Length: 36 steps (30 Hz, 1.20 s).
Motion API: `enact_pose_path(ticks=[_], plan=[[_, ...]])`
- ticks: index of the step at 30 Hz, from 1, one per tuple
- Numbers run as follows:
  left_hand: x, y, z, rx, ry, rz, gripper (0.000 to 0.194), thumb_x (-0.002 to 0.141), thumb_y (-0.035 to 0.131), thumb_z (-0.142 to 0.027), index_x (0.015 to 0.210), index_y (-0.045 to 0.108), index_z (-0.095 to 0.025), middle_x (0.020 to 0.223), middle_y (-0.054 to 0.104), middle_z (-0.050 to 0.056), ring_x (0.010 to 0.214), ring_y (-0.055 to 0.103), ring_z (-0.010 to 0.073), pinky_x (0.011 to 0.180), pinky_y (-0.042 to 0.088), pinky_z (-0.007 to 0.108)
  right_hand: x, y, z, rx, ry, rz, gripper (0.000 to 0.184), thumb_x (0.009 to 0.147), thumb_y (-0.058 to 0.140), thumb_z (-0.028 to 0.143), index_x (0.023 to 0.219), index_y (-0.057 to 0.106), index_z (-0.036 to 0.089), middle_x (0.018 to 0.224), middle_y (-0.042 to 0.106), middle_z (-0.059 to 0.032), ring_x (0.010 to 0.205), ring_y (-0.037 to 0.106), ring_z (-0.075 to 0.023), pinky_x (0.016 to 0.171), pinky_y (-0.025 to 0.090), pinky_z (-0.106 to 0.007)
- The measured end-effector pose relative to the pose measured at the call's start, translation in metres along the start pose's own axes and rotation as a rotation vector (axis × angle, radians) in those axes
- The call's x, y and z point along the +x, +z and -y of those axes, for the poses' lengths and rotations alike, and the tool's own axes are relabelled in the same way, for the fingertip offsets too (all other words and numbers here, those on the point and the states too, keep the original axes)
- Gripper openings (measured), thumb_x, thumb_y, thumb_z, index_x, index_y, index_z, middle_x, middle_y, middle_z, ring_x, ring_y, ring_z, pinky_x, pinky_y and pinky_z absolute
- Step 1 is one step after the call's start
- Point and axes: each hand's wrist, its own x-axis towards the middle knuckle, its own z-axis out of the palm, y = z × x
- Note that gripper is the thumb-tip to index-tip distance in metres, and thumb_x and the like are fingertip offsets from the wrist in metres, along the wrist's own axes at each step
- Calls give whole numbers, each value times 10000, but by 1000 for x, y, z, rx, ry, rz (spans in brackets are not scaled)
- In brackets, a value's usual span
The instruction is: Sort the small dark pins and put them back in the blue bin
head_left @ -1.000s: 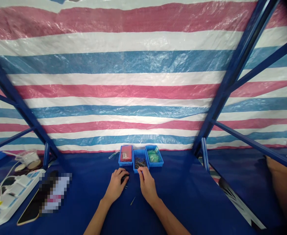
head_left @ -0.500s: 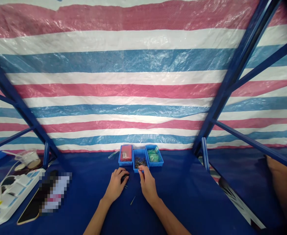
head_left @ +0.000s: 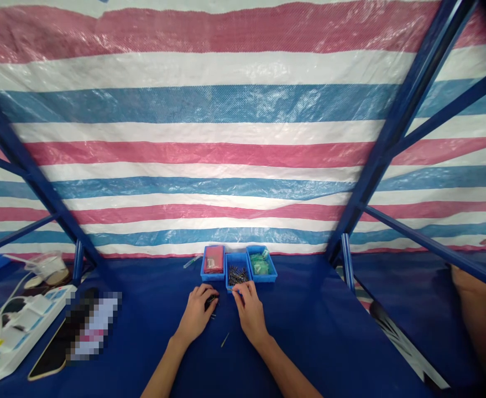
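My left hand (head_left: 197, 313) rests on the blue table cover, its fingers curled round a small dark part (head_left: 212, 300). My right hand (head_left: 249, 312) lies beside it with fingertips pinched together at the front rim of the middle blue tray (head_left: 238, 276), which holds several thin dark pins. What the pinch holds is too small to make out. A red-filled tray (head_left: 213, 261) stands to the left of it and a tray of green parts (head_left: 261, 266) to the right. A loose pin (head_left: 225, 340) lies on the cover between my wrists.
A white power strip (head_left: 16, 330) with cables and a phone (head_left: 52, 358) lie at the left, a clear plastic cup (head_left: 51, 267) behind them. Blue frame posts (head_left: 348, 260) stand at both sides. Another person's arm (head_left: 473, 309) is at the far right. A striped tarp hangs behind.
My right hand reached slightly forward to the middle tray's rim, then drew its fingertips back a little. My left hand has stayed where it was.
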Motion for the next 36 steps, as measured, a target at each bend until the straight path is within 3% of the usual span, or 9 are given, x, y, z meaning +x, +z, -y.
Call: enact_pose_path(ticks=[5, 12, 20, 27, 36], plan=[[0, 2, 2, -10, 0, 1, 256, 1061, 496, -394, 1143, 717, -296, 1185, 662, 73, 1085, 613, 273, 972, 494, 474, 0, 0, 2, 25, 7, -20, 208, 1082, 426, 327, 1000, 603, 255, 977, 595, -23, 783, 659, -172, 703, 520, -267], [0, 0, 0, -8, -7, 12, 246, 1067, 489, -380, 1145, 706, -292, 1201, 652, 67, 1092, 599, 268, 977, 479, 478, 0, 1, -1, 55, 5, -21, 209, 1080, 409, 322, 1036, 603, 257, 1062, 655, -38, 830, 688, -181, 742, 539, -280], [-1, 1, 1, -6, -2, 4, 240, 1061, 500, -377, 1147, 709, -297, 1195, 654, 64, 1092, 606, 266, 972, 484, 466, -3, 5, -7, 146, 73, 66, 282, 1112, 378, 370, 1179, 633, 270, 961, 734, -3, 590, 656, -142, 658, 546, -266], [-1, 0, 0, -2, 3, -4, 236, 1056, 510, -371, 1142, 718, -300, 1188, 667, 64, 1076, 616, 264, 962, 495, 457, -1, 1, 0, 9, -47, 13, 295, 1098, 427, 370, 1114, 711, 297, 1148, 667, -58, 874, 723, -185, 763, 577, -281], [0, 1, 2, 8, -1, -15, 219, 1047, 530, -371, 1120, 724, -304, 1172, 670, 58, 1073, 624, 262, 953, 500, 445, -1, 3, -2, 1, -54, 29, 181, 1046, 537, 356, 968, 682, 282, 1052, 654, -27, 756, 688, -166, 697, 553, -271]])
